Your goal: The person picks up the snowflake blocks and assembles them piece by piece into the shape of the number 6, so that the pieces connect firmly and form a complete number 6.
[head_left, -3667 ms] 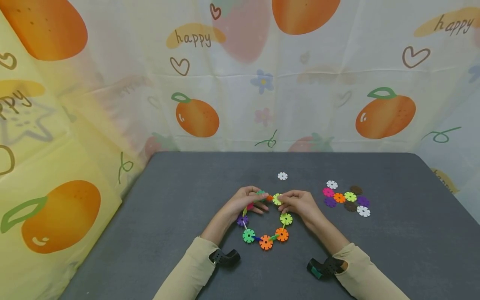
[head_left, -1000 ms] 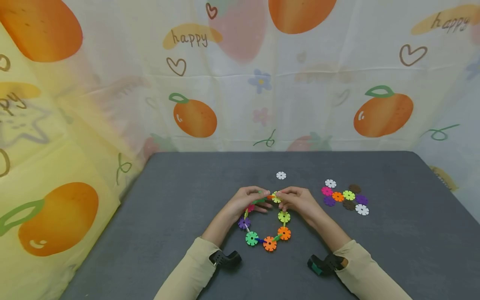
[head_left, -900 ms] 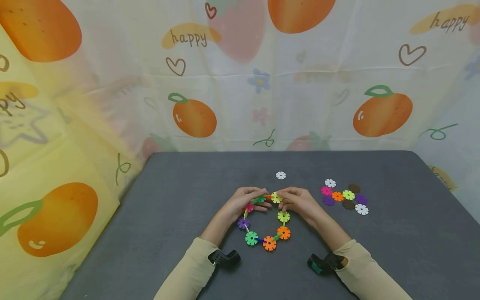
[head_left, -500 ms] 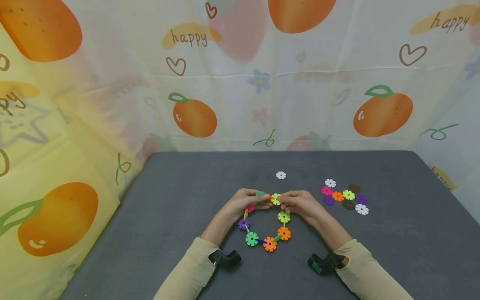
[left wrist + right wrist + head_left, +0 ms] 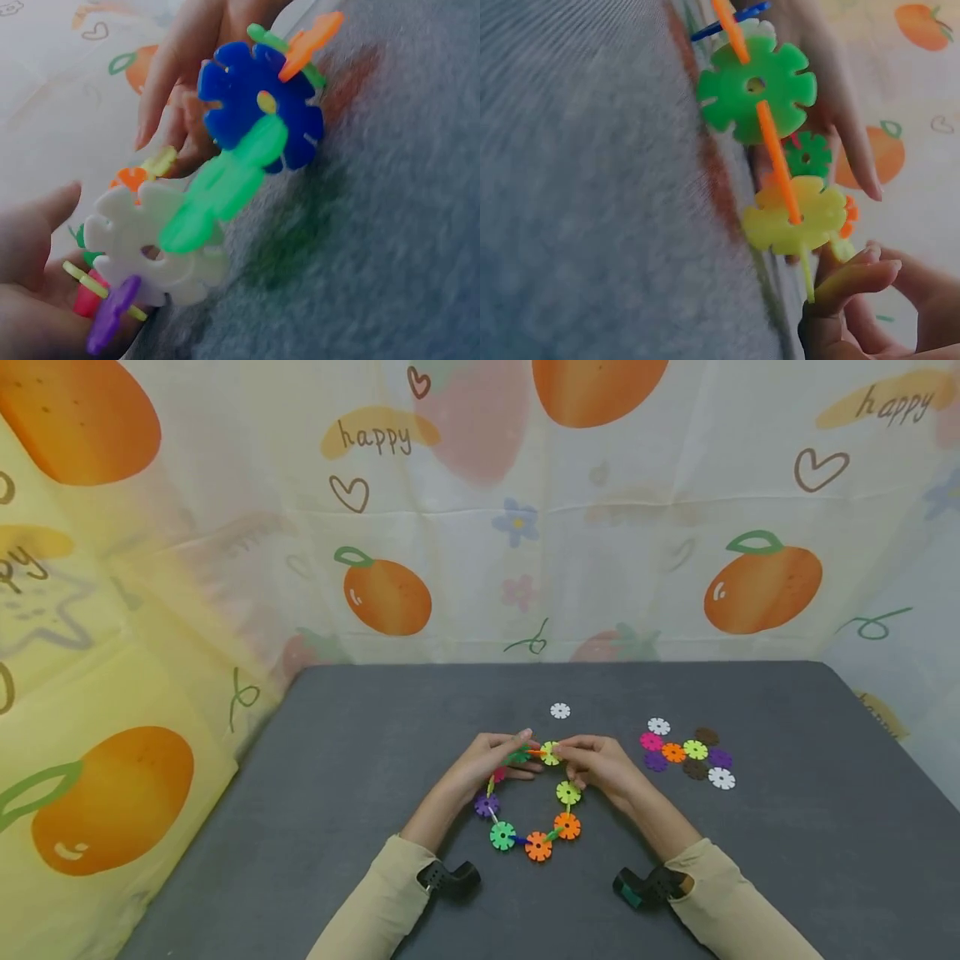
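Note:
A ring of slotted plastic interlocking discs (image 5: 538, 846) in mixed colours rests on the table, its far side raised between both hands. My left hand (image 5: 483, 767) has its thumb lifted clear; its other fingers stretch under the green disc (image 5: 521, 755) and the pink one. At the far right of the ring, my right hand (image 5: 603, 768) pinches a yellow-green disc (image 5: 551, 753) between thumb and forefinger. An orange disc seen edge-on joins that disc to the green one. In the left wrist view, a blue disc (image 5: 232, 82) and a white disc (image 5: 124, 225) stand in front of the hands.
One white disc (image 5: 560, 711) lies beyond the ring. To the right is a loose group of flat discs, among them an orange disc (image 5: 673, 752) and a white disc (image 5: 722, 778). A grey table (image 5: 360, 727) meets a printed cloth (image 5: 465, 568) at its back edge.
Half a second ago my left thumb pressed down by the green and orange discs; now it is raised off them. My right hand keeps its pinch and has shifted slightly away from me.

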A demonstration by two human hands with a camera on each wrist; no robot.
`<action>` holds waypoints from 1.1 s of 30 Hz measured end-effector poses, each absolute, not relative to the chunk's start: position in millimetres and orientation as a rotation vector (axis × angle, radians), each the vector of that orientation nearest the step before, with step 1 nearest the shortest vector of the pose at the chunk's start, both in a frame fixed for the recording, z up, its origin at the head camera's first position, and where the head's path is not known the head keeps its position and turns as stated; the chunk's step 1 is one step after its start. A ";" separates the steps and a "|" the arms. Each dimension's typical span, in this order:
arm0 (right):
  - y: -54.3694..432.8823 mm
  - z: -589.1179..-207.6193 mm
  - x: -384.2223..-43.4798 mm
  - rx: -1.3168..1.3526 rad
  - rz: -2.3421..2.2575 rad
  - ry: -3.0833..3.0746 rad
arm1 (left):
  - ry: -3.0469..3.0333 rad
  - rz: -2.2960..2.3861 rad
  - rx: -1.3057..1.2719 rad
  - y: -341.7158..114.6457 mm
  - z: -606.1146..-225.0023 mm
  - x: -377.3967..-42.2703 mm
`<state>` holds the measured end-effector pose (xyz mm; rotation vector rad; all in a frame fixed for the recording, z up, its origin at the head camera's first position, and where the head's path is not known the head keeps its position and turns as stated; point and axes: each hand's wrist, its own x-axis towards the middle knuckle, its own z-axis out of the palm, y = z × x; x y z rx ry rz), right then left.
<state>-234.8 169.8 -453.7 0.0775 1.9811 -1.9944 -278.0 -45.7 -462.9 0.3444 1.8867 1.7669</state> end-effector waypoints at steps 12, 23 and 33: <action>172.4 -452.3 -233.4 0.073 -1.930 2.042 | 2.096 1.732 0.380 -51.5 -464.6 -281.2; 175.4 -456.6 -235.1 0.052 -2.017 1.896 | 2.175 1.706 0.360 -52.6 -467.5 -281.2; 172.7 -454.9 -234.4 0.039 -1.981 1.941 | 2.077 1.767 0.328 -52.7 -466.9 -280.1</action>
